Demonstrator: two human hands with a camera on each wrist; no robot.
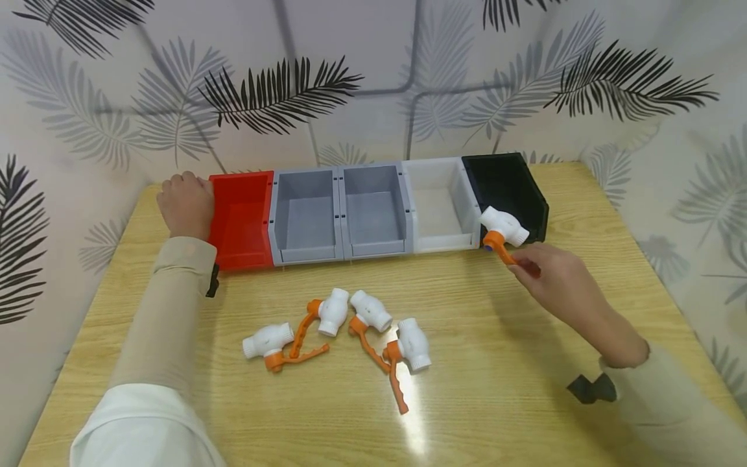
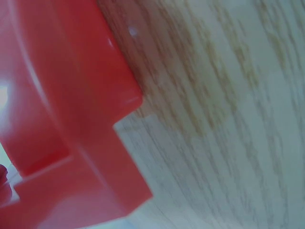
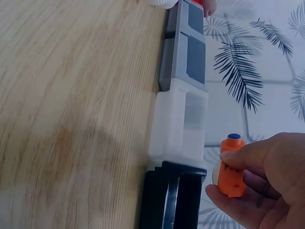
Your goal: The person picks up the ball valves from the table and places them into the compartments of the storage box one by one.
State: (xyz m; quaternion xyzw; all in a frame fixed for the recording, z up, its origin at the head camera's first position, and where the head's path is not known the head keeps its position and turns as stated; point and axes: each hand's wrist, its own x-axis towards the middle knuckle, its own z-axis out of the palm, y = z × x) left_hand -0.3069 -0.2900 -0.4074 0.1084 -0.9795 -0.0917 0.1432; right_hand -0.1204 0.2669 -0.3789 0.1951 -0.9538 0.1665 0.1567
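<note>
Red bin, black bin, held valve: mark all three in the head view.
Red bin [image 1: 242, 226]: head view, on its inside.
Black bin [image 1: 500, 183]: head view, on its inside.
Held valve [image 1: 505, 226]: head view, on its white body.

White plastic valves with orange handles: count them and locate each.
5. One valve in the right hand; four on the wooden table: leftmost, second, third, rightmost. The black plastic bin could hide more.

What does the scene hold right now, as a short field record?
Right hand: pinches white plastic valve by its orange handle
Held valve: raised near black plastic bin
Left hand: holds left edge of red plastic bin
Between those bins: two grey plastic bins, one white plastic bin
On wooden table: four more white valves with orange handles
</note>
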